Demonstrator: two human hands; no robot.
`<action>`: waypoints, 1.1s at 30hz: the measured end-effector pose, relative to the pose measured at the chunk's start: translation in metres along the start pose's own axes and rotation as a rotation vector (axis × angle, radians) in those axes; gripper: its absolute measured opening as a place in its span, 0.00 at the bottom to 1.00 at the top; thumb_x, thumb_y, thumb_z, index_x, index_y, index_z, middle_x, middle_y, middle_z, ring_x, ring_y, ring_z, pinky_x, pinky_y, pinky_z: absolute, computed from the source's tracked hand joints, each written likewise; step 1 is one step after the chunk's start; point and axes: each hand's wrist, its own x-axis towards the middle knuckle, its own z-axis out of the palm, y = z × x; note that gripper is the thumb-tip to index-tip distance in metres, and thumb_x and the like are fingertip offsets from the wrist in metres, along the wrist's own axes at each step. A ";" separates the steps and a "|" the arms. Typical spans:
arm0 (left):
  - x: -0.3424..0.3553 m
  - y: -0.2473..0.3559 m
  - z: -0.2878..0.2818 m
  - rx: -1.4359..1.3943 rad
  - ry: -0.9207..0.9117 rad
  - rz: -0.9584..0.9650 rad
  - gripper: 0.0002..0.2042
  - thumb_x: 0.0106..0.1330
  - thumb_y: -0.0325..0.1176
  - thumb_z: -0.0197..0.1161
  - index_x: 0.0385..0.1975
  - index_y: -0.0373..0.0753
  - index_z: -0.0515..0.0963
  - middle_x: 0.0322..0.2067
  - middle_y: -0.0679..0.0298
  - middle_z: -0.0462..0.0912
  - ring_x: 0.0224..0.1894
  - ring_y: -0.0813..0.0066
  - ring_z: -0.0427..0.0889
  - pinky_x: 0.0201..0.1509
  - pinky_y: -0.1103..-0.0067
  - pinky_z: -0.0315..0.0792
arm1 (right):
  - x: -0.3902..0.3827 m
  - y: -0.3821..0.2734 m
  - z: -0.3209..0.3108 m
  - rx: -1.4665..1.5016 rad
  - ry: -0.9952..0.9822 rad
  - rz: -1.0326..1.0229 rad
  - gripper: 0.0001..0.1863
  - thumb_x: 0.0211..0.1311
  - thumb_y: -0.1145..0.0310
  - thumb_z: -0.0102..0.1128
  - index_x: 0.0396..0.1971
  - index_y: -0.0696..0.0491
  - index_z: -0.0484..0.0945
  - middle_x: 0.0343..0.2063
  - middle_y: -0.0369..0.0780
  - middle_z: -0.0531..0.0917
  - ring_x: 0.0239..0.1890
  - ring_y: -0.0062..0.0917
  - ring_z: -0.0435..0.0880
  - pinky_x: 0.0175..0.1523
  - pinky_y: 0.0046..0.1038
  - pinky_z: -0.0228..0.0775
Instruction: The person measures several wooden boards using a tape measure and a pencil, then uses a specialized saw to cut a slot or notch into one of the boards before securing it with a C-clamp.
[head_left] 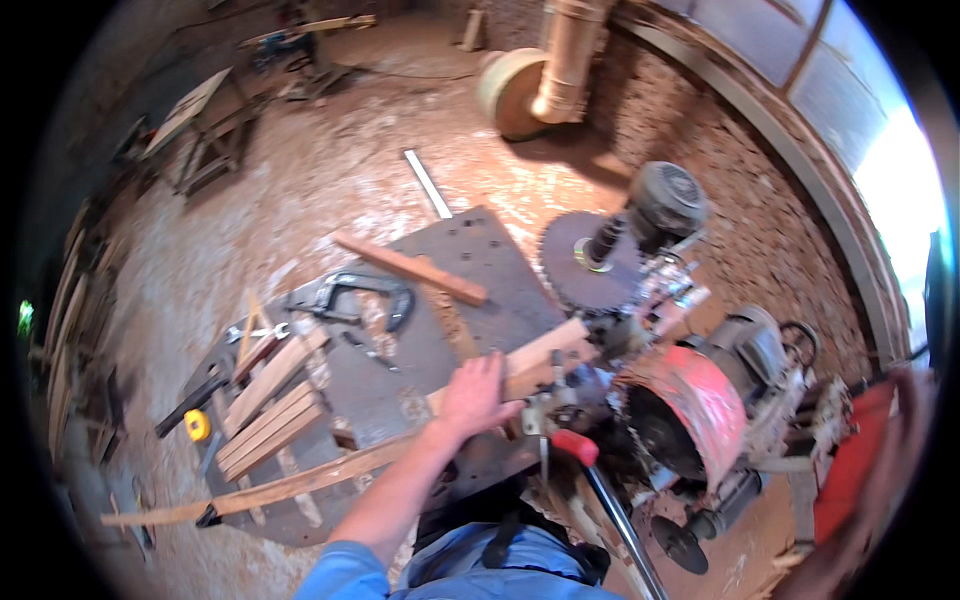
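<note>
My left hand (pixel 478 393) lies across a pale wooden piece (pixel 548 352), its fingers over the top and its thumb on the near side. The piece's right end meets the machine's cutting area (pixel 580 385), where fittings partly hide it. A long wooden strip (pixel 300 482) runs leftward from under my left forearm. Beyond the hand, a reddish wooden stick (pixel 410 268) rests on the dark metal table (pixel 480 240). A black C-clamp (pixel 365 295) lies left of it. I do not see my right hand.
Short wooden pieces (pixel 270 430), wrenches (pixel 262 332) and a yellow tape measure (pixel 198 425) lie at the table's left. A large toothed saw blade (pixel 590 262), a motor (pixel 670 200), a red guard (pixel 690 410) and a red-gripped lever (pixel 600 480) stand at right.
</note>
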 end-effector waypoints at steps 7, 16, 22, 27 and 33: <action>-0.015 -0.006 -0.030 0.097 -0.028 -0.034 0.48 0.51 0.58 0.73 0.65 0.28 0.64 0.56 0.45 0.74 0.60 0.49 0.71 0.64 0.59 0.67 | -0.160 -0.109 0.173 0.565 -0.909 0.157 0.34 0.51 0.60 0.77 0.55 0.62 0.74 0.48 0.51 0.83 0.47 0.44 0.84 0.51 0.38 0.77; 0.058 -0.073 -0.094 0.220 0.285 0.158 0.28 0.55 0.34 0.70 0.57 0.34 0.73 0.52 0.54 0.79 0.55 0.56 0.76 0.57 0.63 0.71 | -0.246 -0.147 0.290 0.588 -0.962 0.677 0.27 0.63 0.57 0.65 0.57 0.55 0.74 0.49 0.54 0.82 0.54 0.52 0.80 0.57 0.42 0.73; 0.118 -0.191 -0.117 0.510 -0.036 0.154 0.16 0.61 0.25 0.56 0.50 0.40 0.75 0.45 0.57 0.81 0.54 0.58 0.77 0.61 0.64 0.69 | -0.284 -0.145 0.344 0.569 -0.958 0.863 0.21 0.73 0.52 0.53 0.42 0.58 0.77 0.37 0.54 0.83 0.43 0.51 0.83 0.47 0.44 0.75; 0.104 -0.156 -0.156 0.523 0.060 0.340 0.10 0.60 0.25 0.58 0.42 0.43 0.74 0.35 0.61 0.78 0.46 0.58 0.78 0.51 0.64 0.71 | -0.308 -0.149 0.370 0.350 -0.831 0.717 0.20 0.75 0.56 0.50 0.31 0.57 0.78 0.18 0.36 0.76 0.22 0.24 0.77 0.31 0.32 0.70; -0.005 -0.060 -0.185 0.489 0.139 0.229 0.11 0.61 0.30 0.62 0.43 0.38 0.75 0.33 0.60 0.77 0.40 0.61 0.79 0.42 0.66 0.73 | -0.305 -0.147 0.362 0.476 -0.798 0.897 0.19 0.74 0.57 0.51 0.33 0.59 0.77 0.23 0.42 0.78 0.29 0.32 0.77 0.36 0.36 0.69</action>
